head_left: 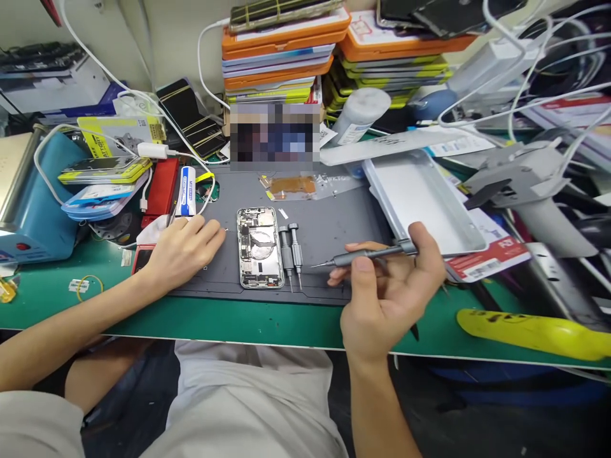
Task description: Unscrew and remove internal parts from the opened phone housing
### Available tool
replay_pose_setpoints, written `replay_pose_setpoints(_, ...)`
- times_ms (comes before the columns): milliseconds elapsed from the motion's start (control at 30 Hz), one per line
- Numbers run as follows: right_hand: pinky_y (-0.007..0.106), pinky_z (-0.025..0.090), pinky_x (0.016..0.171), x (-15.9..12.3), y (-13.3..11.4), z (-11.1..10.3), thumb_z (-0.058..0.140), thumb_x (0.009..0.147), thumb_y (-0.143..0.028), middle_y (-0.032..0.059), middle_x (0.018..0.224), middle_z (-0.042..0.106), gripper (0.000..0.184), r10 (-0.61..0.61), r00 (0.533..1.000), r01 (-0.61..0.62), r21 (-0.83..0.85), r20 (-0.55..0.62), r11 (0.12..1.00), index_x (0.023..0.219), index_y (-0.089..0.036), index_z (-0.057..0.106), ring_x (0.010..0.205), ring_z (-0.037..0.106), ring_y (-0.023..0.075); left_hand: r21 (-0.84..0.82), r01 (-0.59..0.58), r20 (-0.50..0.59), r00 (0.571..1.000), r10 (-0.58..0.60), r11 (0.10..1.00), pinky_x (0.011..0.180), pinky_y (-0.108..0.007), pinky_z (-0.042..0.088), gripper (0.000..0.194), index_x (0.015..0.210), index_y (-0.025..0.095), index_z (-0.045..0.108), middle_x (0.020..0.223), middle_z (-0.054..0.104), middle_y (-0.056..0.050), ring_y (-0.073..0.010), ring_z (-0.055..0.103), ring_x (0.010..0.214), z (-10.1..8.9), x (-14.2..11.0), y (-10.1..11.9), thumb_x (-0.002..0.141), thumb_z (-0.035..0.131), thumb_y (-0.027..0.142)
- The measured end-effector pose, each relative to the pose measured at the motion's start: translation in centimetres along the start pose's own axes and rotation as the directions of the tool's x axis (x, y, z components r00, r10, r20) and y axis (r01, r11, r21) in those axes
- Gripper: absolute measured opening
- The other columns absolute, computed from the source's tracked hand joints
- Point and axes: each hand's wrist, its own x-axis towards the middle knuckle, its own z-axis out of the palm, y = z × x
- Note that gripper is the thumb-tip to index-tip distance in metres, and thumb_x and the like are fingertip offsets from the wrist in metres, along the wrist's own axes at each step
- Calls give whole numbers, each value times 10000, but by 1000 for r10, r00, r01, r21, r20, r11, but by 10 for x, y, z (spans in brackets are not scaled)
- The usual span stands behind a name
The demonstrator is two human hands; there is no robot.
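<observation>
My right hand [386,292] grips a slim grey precision screwdriver [351,257] above the right part of the dark work mat, its thin tip pointing left. An opened smartphone [260,248] lies face up in the middle of the mat, its inner parts exposed. Two more screwdrivers, one left [286,251] and one right [296,251], lie side by side just right of the phone. My left hand [186,251] rests at the mat's left edge with its fingers curled and closed; whatever is under the fingertips is hidden.
Behind the phone lies an orange-brown flex part [293,185]. A white tray [429,203] leans at the right, near a yellow object [529,334] on the bench edge. Stacked boxes [286,48] and white cables crowd the back. A blue machine [42,197] stands left.
</observation>
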Motion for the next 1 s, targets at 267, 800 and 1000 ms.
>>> replay_pose_setpoints(267,240,581,550,0,-1,-3,696,1007,-280,0,1042,742,513,-5,1000,5,38,-10,999,1490,-298,525,556,620,68,-234,195,12,980,-198,952,659,-350,449,150,983,156,727,913,719,-49,-214,639,812,-8,3,9,1065,617,217)
replay_pose_setpoints(800,238,603,436,1,11,-9,728,944,-316,19,1062,686,537,-178,984,178,25,0,984,1453,-418,593,789,700,161,-439,490,195,870,-453,753,775,-324,500,153,1067,186,760,995,788,-22,-184,660,837,-28,-24,56,1087,632,267)
replay_pose_setpoints(1000,232,606,420,2,13,-10,710,941,-307,17,1177,672,542,-196,981,196,1,10,981,1434,-506,602,815,705,154,-464,372,108,925,-366,804,725,-303,491,149,1120,227,782,1006,796,-1,-161,642,799,-25,-28,50,1082,639,238)
